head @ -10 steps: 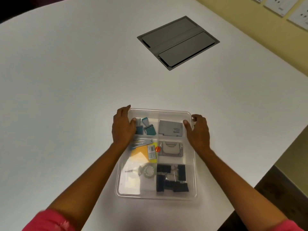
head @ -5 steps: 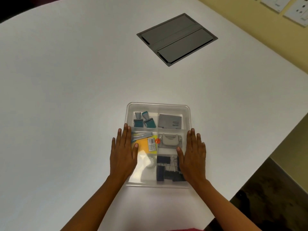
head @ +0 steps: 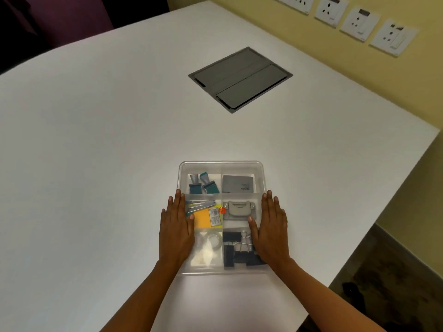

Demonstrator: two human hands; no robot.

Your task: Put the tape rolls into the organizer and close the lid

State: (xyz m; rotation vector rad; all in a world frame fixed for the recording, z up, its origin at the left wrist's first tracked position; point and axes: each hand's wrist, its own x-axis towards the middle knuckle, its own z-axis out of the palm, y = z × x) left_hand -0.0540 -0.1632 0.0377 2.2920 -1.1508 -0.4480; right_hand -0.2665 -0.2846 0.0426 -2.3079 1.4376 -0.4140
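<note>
We are seeing both hands lying flat where they were half a second ago, after sliding back from the organizer's (head: 221, 165) far corners a second ago: the left hand (head: 176, 232) and the right hand (head: 272, 232) are pressing palms down on the clear lid, fingers (head: 177, 200) straight and together, gripping nothing. The rounded, see-through plastic box is sitting near the front edge of the smooth white tabletop (head: 96, 152), and a clear tape roll (head: 212, 240) is showing hazily in the near-left compartment, beside black binder clips (head: 236, 250). Farther back, a matte grey hatch (head: 241, 79) is sitting flush.
</note>
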